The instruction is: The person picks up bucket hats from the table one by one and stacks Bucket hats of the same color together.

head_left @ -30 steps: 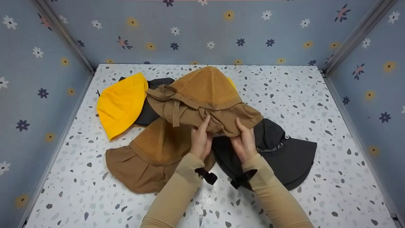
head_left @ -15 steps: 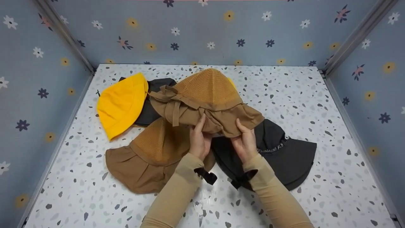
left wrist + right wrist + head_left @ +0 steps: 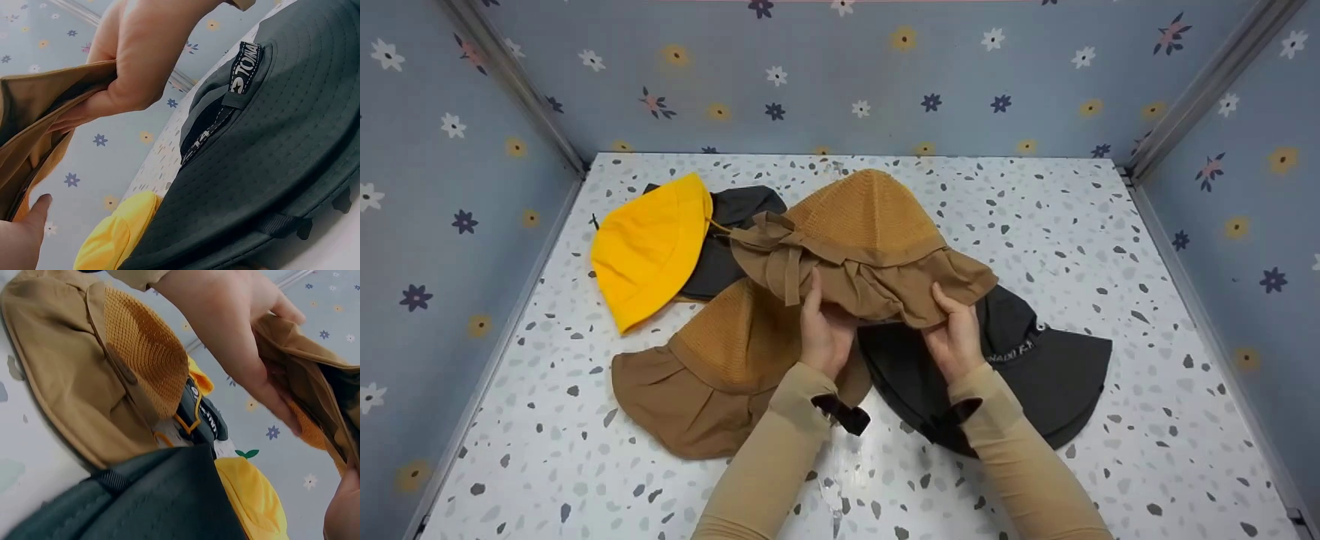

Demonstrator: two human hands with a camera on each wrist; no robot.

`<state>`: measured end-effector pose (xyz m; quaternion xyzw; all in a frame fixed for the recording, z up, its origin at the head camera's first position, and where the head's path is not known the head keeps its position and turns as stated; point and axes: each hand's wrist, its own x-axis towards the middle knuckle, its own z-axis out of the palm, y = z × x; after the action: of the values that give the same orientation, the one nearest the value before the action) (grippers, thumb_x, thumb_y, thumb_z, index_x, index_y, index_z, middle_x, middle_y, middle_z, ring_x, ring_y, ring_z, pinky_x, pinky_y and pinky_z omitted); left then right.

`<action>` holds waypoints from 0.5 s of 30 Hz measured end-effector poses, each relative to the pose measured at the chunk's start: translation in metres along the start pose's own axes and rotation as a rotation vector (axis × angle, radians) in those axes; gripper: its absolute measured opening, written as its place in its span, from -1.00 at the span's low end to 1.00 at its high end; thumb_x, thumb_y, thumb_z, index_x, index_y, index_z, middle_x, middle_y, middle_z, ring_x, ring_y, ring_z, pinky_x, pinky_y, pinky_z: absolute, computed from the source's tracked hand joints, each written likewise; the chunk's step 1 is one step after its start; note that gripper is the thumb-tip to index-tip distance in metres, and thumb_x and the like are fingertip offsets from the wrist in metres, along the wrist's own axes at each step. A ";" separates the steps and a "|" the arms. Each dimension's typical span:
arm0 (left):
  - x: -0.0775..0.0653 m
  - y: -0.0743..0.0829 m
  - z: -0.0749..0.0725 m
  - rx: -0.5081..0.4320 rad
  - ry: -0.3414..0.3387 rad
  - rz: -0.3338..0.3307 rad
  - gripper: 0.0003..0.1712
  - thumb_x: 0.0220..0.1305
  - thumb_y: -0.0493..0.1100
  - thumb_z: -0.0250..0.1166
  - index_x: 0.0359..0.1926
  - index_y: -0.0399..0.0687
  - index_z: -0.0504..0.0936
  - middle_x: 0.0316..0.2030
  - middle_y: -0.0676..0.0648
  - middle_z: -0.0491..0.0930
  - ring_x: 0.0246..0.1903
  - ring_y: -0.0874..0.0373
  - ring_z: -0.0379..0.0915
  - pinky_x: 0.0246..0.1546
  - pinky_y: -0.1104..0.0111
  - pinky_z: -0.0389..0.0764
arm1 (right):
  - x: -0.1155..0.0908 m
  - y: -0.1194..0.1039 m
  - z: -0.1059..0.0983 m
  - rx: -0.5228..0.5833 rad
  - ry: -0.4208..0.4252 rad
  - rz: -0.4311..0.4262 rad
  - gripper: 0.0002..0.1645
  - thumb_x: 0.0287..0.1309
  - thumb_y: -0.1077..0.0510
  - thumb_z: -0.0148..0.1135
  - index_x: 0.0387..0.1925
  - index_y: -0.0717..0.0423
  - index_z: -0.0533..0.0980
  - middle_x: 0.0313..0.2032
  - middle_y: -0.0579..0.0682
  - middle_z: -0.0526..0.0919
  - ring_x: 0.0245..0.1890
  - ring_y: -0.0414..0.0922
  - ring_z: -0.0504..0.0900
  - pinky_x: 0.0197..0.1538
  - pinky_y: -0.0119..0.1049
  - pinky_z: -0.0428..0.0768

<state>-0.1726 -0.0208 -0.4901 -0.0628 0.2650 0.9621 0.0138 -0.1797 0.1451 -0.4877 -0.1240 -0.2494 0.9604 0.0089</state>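
A brown sun hat with a knitted crown, ruffled cloth brim and a tied bow on its left side is held up over the table. My left hand grips the near brim, thumb on top. Further right along that brim, my right hand pinches it the same way. The right wrist view looks partly into the hat's dark inside, with my left hand at the brim. Below my hands lie a second brown hat and, to the right, a black wide-brimmed hat with a lettered band.
A yellow bucket hat lies at the back left, overlapping a dark hat. Another yellow hat shows in the right wrist view, hidden in the head view. Flower-patterned walls enclose the speckled table on three sides.
The held brown hat has shifted slightly right and nearer to me. My left hand has slid left along the brim, so the hands are further apart; the yellow patch behind the crown is now covered.
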 end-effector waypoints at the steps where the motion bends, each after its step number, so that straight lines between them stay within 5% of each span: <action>1: 0.000 0.001 -0.001 -0.009 0.012 -0.003 -0.32 0.54 0.18 -0.08 0.54 0.14 0.04 0.50 -0.03 0.09 0.48 -0.03 0.05 0.45 -0.01 0.17 | 0.000 -0.001 -0.001 0.001 -0.003 0.000 -0.62 0.41 0.48 -0.12 0.11 0.08 0.34 0.05 0.02 0.53 0.04 -0.09 0.60 0.05 -0.18 0.65; 8: 0.003 0.008 -0.005 -0.103 0.070 -0.001 -0.35 0.52 0.14 -0.03 0.51 0.13 0.07 0.47 -0.05 0.14 0.45 -0.03 0.10 0.43 0.01 0.21 | 0.003 -0.008 -0.007 0.001 0.002 0.014 -0.62 0.40 0.49 -0.11 0.11 0.09 0.34 0.02 0.02 0.56 0.02 -0.08 0.62 0.04 -0.19 0.66; 15: 0.004 0.011 -0.007 -0.102 0.090 -0.023 -0.38 0.51 0.10 0.00 0.47 0.07 0.12 0.43 -0.08 0.18 0.40 -0.04 0.16 0.37 0.01 0.28 | 0.005 -0.010 -0.012 0.004 0.019 0.022 -0.61 0.39 0.50 -0.10 0.12 0.10 0.34 0.02 0.03 0.58 0.02 -0.09 0.64 0.05 -0.18 0.66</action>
<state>-0.1765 -0.0338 -0.4916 -0.1094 0.2151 0.9704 0.0096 -0.1822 0.1600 -0.4940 -0.1358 -0.2460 0.9597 0.0010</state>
